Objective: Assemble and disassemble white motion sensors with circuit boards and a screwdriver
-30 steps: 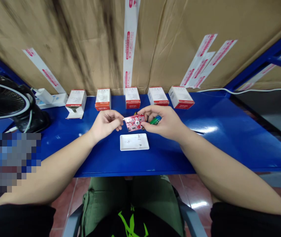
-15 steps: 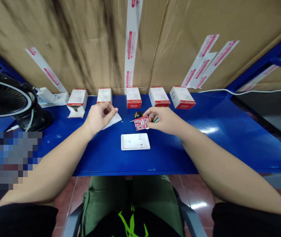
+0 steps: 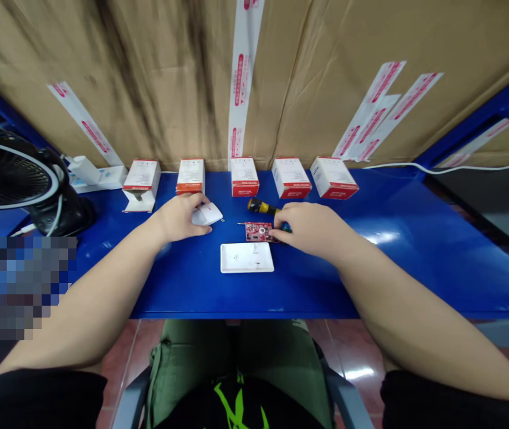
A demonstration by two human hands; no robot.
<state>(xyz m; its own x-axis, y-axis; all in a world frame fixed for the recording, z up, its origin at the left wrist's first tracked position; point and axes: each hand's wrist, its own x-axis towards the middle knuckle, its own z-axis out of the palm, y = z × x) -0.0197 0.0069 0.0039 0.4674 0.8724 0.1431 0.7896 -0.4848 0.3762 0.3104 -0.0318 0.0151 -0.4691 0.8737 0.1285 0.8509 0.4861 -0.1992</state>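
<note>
My left hand (image 3: 183,219) grips a white plastic cover (image 3: 207,214) by its left end, with the thumb along its near edge. A tiny piece (image 3: 222,220), too small to name, lies just right of the cover. My right hand (image 3: 310,229) has its fingers closed on the right end of a red circuit board (image 3: 258,232), low over the table. Part of the board is hidden under the fingers. Behind it lies a black and yellow screwdriver (image 3: 261,207), partly covered by that hand. Nearest me is a shallow white plastic casing (image 3: 247,258), its hollow side up.
Several white and red boxes (image 3: 244,177) stand in a row along the cardboard wall; the leftmost box (image 3: 141,182) has its flap open. A black fan (image 3: 17,173) and a white power strip (image 3: 102,179) are at the left of the blue table (image 3: 200,292).
My left hand has closed on the white cover and tilted it up. My right hand has lowered the circuit board towards the table, and more of the screwdriver shows.
</note>
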